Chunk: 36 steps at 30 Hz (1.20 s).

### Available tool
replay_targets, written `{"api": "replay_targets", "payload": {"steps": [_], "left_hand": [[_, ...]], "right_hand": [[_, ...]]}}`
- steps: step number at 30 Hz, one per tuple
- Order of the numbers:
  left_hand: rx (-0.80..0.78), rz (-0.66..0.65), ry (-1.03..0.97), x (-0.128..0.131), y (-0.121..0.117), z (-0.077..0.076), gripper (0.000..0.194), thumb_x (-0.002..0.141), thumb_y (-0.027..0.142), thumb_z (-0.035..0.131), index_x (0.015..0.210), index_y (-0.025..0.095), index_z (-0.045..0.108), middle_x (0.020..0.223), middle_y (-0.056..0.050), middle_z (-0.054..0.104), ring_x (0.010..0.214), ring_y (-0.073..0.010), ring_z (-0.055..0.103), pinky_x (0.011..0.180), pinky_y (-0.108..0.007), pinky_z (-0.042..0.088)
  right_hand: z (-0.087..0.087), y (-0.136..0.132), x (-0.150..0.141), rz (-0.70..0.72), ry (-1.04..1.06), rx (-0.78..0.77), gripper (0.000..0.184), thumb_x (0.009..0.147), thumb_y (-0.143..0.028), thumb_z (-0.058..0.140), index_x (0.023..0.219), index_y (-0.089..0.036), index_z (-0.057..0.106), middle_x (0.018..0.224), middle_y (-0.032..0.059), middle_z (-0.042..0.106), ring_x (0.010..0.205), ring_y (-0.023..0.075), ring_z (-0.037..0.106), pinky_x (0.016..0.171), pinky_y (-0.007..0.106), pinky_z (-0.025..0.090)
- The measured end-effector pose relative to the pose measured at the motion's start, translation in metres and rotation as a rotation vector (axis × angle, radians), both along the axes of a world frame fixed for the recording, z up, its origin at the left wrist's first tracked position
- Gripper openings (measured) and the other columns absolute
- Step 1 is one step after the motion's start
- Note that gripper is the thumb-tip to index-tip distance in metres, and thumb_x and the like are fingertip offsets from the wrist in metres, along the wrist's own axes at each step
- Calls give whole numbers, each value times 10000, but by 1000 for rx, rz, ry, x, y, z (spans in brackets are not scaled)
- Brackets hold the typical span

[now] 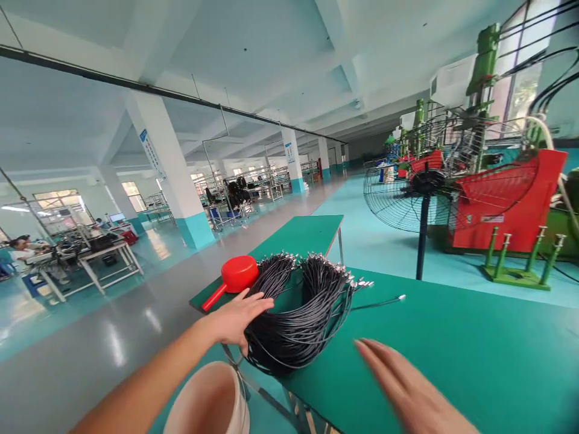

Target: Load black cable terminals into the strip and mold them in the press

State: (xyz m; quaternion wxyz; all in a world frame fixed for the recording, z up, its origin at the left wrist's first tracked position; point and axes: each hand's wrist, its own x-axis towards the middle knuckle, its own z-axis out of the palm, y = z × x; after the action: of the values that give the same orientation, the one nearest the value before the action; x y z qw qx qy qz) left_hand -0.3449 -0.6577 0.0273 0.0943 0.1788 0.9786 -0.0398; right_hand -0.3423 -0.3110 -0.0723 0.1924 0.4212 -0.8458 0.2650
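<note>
A thick bundle of black cables (294, 331) with silvery end connectors lies bent in a U on the green table (434, 337). My left hand (239, 316) rests against the bundle's left side, fingers spread, thumb lower down. To the right of the bundle, apart from it, my right hand (402, 386) hovers over the tabletop. Its fingers are stretched out, slightly blurred, with nothing in them. One cable end (380, 302) sticks out from the bundle to the right. Just behind my left hand sits a red plastic dipper (239, 274), its handle pointing toward the front left.
Below the table's left edge stands a pale bucket (212, 398). A black stand fan (425, 187) is beyond the table, before a red and green machine (502, 199). People (27, 250) sit at workbenches far left. Another green table section (298, 235) extends behind.
</note>
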Motion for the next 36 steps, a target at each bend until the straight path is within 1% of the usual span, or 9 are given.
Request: {"api": "replay_targets", "payload": {"steps": [4, 7, 11, 20, 24, 27, 31, 33, 36], "left_hand": [[51, -197, -36, -24, -15, -11, 856, 529, 398, 817, 1280, 246, 435, 1288, -98, 564, 1248, -284, 463, 1121, -497, 167], [51, -179, -148, -39, -27, -15, 640, 493, 428, 825, 1050, 246, 567, 973, -7, 685, 907, -233, 637, 900, -354, 437], [83, -184, -205, -53, -35, -6, 463, 508, 421, 810, 871, 239, 587, 772, 41, 645, 683, -168, 594, 560, -235, 404], [185, -257, -284, -78, -37, 61, 339, 538, 324, 794, 765, 207, 571, 698, 48, 583, 663, -155, 560, 572, -249, 413], [117, -304, -310, -85, -28, 56, 331, 514, 312, 798, 706, 226, 543, 644, 51, 553, 608, -157, 531, 539, -265, 390], [117, -287, -214, -70, -29, 44, 338, 507, 313, 801, 733, 246, 558, 602, 46, 533, 594, -182, 529, 564, -295, 411], [572, -71, 283, -10, -31, 20, 464, 578, 325, 796, 1001, 297, 606, 986, -47, 645, 1011, -295, 566, 962, -428, 381], [951, 327, 575, 23, -26, -1, 417, 668, 381, 743, 1056, 339, 596, 1195, -57, 589, 1191, -305, 472, 1067, -451, 292], [1605, 726, 299, 38, -7, -38, 344, 747, 599, 584, 893, 289, 622, 1008, -80, 665, 1063, -298, 581, 954, -463, 437]], "right_hand": [[37, -139, -33, 128, -102, 289, 1171, 544, -591, 750, 1420, 19, 267, 1469, 268, 302, 1349, 410, 246, 1117, 529, 191], [43, -196, -46, 79, -156, 370, 909, 537, -450, 793, 1259, 7, 484, 1158, 247, 619, 1090, 381, 553, 990, 509, 361], [52, -202, -64, 53, -230, 431, 493, 567, -407, 749, 959, -130, 636, 859, 123, 720, 796, 314, 666, 710, 390, 487], [110, -203, -110, 329, -637, 328, 407, 524, -348, 777, 867, -177, 640, 755, 8, 683, 664, 184, 632, 515, 230, 448], [96, -206, -123, 560, -1147, 436, 385, 483, -303, 816, 821, -177, 683, 815, 1, 703, 763, 191, 645, 666, 248, 505], [82, -207, -127, 559, -1159, 448, 320, 460, -248, 819, 741, -168, 688, 733, -24, 685, 697, 166, 621, 625, 230, 485], [83, -199, -130, 569, -1101, 382, 243, 467, -222, 804, 639, -151, 648, 598, -63, 608, 559, 114, 539, 494, 197, 410], [92, -192, -134, 619, -1137, 328, 217, 487, -226, 792, 623, -146, 643, 609, -54, 617, 557, 113, 537, 503, 204, 426], [111, -186, -139, 663, -1149, 252, 186, 502, -219, 774, 613, -143, 645, 621, -39, 643, 562, 114, 555, 524, 208, 447]]}}
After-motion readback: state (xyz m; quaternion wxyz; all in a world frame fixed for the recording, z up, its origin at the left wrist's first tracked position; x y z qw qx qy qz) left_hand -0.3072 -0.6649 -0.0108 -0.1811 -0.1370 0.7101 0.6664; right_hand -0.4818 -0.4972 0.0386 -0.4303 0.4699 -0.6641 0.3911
